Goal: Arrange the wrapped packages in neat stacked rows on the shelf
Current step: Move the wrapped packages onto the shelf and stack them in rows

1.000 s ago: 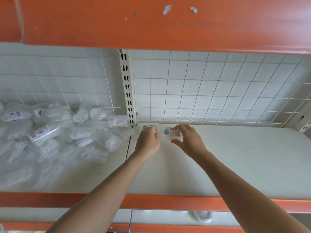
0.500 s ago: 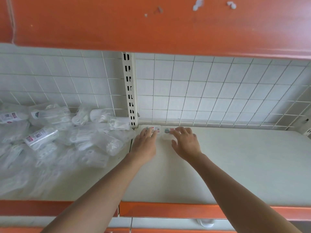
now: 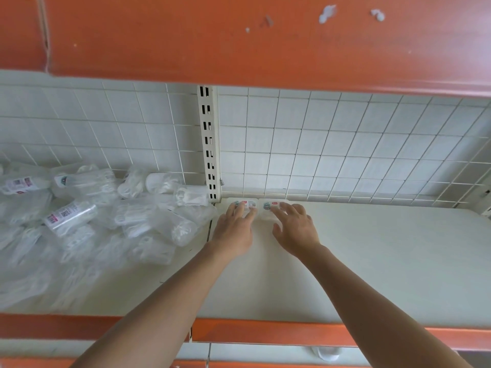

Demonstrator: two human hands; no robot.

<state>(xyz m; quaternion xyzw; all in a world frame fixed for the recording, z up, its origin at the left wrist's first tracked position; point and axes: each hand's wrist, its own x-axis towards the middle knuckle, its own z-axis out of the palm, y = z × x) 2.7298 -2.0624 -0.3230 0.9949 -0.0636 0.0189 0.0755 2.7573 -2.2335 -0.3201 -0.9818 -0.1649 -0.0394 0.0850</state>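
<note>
A pile (image 3: 106, 213) of clear wrapped packages is lying loose at nine o'clock of the hands. Just past the post (image 3: 210, 144), the left hand (image 3: 233, 229) is resting flat, fingers straight and close together, pressing the left pack (image 3: 243, 203) at its twelve o'clock into the back corner. The right pack (image 3: 271, 205) is sitting just beside it at three o'clock. The right hand (image 3: 295, 229) is lying on it with fingers spread wide, gripping nothing. Both packs are sitting against the grid (image 3: 345, 142) at the back of the shelf (image 3: 372, 261). This looks like the squaring of a row's first two pieces. The next move probably calls for reaching toward nine o'clock for another package and seating it flush at three o'clock of the right pack.
</note>
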